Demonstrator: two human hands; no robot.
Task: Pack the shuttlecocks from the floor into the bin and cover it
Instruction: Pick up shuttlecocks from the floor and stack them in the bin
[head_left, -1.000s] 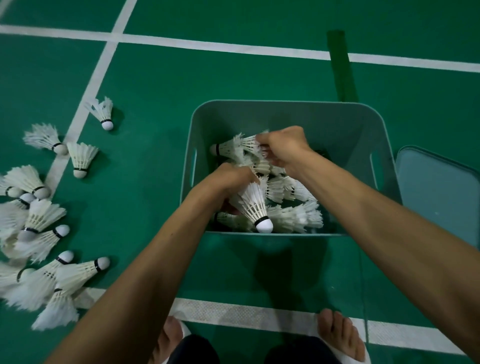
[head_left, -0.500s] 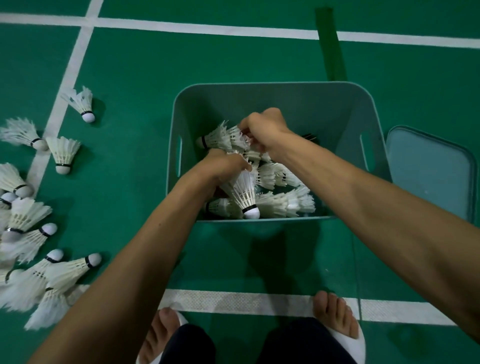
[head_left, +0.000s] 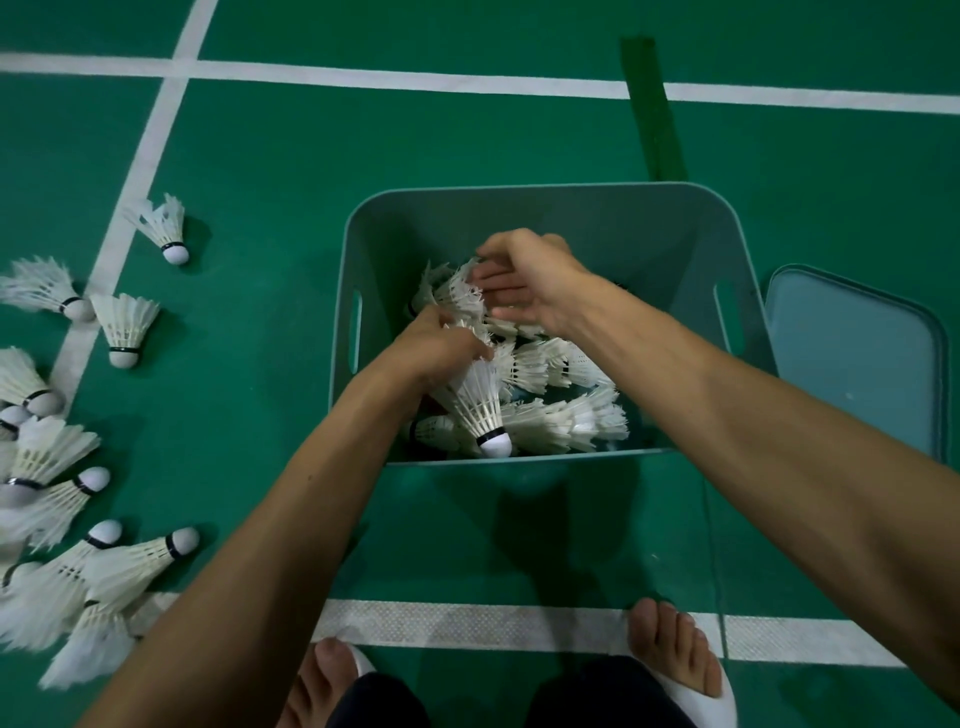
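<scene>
A teal plastic bin (head_left: 628, 239) stands on the green court floor with a pile of white feather shuttlecocks (head_left: 563, 415) inside. Both my hands are down in it. My left hand (head_left: 431, 348) is closed around the feathers of one shuttlecock (head_left: 480, 402), whose white cork points toward me at the bin's near wall. My right hand (head_left: 530, 280) hovers just behind, fingers spread, touching the feathers of a shuttlecock at the back of the pile. Several more shuttlecocks (head_left: 52, 571) lie on the floor at the left. The bin's lid (head_left: 857, 364) lies flat to the right of the bin.
Two single shuttlecocks (head_left: 166, 228) (head_left: 124, 325) lie near a white court line (head_left: 130, 176) at the left. My feet in white slippers (head_left: 675, 654) stand on the near white line, just in front of the bin. A dark green tape strip (head_left: 649, 104) runs beyond the bin.
My right hand has gone from a closed fist on a shuttlecock to spread fingers over the pile. My left hand keeps its hold on the shuttlecock near the bin's front wall.
</scene>
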